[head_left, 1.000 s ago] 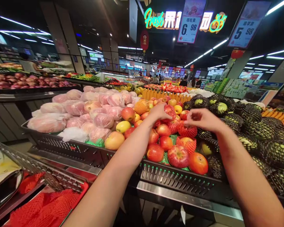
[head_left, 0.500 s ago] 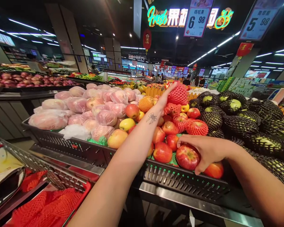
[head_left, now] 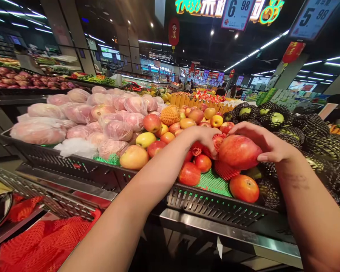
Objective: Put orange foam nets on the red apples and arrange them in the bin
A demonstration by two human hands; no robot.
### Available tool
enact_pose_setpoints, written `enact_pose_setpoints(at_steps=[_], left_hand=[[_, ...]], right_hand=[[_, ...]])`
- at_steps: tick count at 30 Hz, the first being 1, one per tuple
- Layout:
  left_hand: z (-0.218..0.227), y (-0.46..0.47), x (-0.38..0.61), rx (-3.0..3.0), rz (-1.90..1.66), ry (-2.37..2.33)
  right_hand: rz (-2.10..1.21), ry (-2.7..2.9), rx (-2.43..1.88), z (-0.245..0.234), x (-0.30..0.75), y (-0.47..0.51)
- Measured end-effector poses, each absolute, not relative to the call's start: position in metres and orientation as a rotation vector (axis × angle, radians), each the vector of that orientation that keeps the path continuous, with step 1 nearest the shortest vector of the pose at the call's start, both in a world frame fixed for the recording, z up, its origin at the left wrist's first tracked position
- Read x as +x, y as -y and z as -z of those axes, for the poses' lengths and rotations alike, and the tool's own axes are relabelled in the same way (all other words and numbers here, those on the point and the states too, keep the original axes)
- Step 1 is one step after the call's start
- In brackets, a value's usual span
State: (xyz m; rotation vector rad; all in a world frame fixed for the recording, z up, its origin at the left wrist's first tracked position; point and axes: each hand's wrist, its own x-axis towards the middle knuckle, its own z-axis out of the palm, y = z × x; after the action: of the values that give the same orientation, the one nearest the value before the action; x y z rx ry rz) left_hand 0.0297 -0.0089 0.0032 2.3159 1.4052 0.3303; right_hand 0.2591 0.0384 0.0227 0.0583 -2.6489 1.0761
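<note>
My right hand (head_left: 268, 142) is closed over a large red apple (head_left: 238, 152) held above the black fruit crate (head_left: 215, 209). My left hand (head_left: 205, 138) grips a red foam net sleeve (head_left: 217, 141) right against the apple's left side. Below lie loose red and yellow apples (head_left: 189, 173), another red net (head_left: 226, 170) and a green mesh liner (head_left: 212, 183).
Plastic-bagged pinkish fruit (head_left: 79, 113) is piled at left. Green fruit in black nets (head_left: 274, 119) fills the right side. A cart (head_left: 39, 226) with red nets stands at lower left. Price signs (head_left: 238, 13) hang overhead; people stand far down the aisle.
My right hand has lifted the apple from the crate's front. My left hand has come down from its raised position, bringing the red net to the apple.
</note>
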Motion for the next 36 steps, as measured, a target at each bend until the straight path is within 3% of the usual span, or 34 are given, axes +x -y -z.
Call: enact_pose_setpoints(at_steps=[3, 9, 13, 16, 20, 25, 36], left_hand=[[-0.004, 0.009, 0.034, 2.341, -0.263, -1.461], [-0.018, 0.021, 0.016, 2.295, -0.294, -1.615], [-0.023, 0.021, 0.012, 2.199, -0.868, -1.46], [-0.022, 0.015, 0.019, 1.984, -1.425, -1.115], [-0.025, 0.016, 0.025, 1.683, -1.755, -0.764], [-0.025, 0.031, 0.031, 1.767, -1.693, -0.799], [-0.02, 0.027, 0.033, 1.806, -1.48, -0.808]], right_hand=[[-1.094, 2.819, 0.101, -0.016, 0.252, -0.029], [-0.776, 3.169, -0.183, -0.003, 0.242, -0.002], [-0.708, 3.243, -0.289, -0.001, 0.237, 0.006], [-0.833, 3.199, -0.316, -0.004, 0.235, 0.007], [-1.049, 2.802, -0.412, -0.011, 0.236, -0.001], [-1.077, 1.972, -0.474, -0.013, 0.238, -0.018], [-1.072, 1.659, -0.464, -0.018, 0.236, -0.017]])
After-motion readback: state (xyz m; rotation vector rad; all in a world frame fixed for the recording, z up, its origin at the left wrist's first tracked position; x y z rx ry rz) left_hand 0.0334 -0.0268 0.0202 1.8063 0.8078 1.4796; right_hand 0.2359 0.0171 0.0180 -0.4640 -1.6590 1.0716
